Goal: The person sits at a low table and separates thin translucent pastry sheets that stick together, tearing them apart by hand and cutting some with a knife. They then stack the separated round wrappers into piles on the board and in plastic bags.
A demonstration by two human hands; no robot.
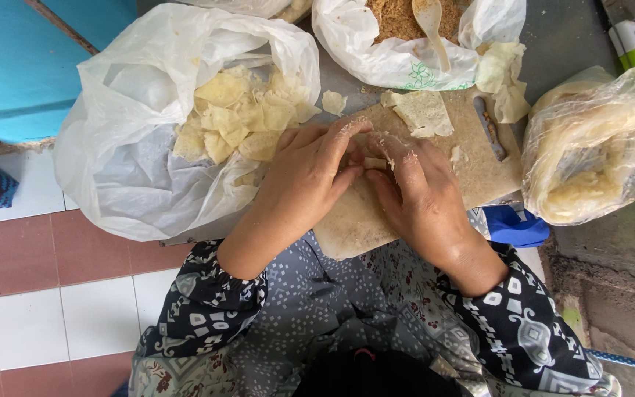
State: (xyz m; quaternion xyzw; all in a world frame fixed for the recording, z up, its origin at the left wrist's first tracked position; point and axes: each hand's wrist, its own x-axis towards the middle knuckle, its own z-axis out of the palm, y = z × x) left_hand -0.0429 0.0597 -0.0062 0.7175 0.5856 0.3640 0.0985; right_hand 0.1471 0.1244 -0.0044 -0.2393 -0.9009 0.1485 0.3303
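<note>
I see both hands meeting at the centre of the frame, over a wooden board (472, 176) that lies on the worktop. My left hand (310, 173) comes in from the lower left, wrist bent, fingers curled inward and dusted with crumbs. My right hand (420, 198) comes in from the lower right, its fingers bent toward the left ones. Between the fingertips of both sits a small pale wrap (375, 163), pinched from both sides and mostly hidden by the fingers; both grips are clenched on it. It rests against the board's middle. A loose sheet (424, 112) lies on the board just above the hands. A white bag (112, 154) of pale sheets lies at the left, touching the left hand's side.
</note>
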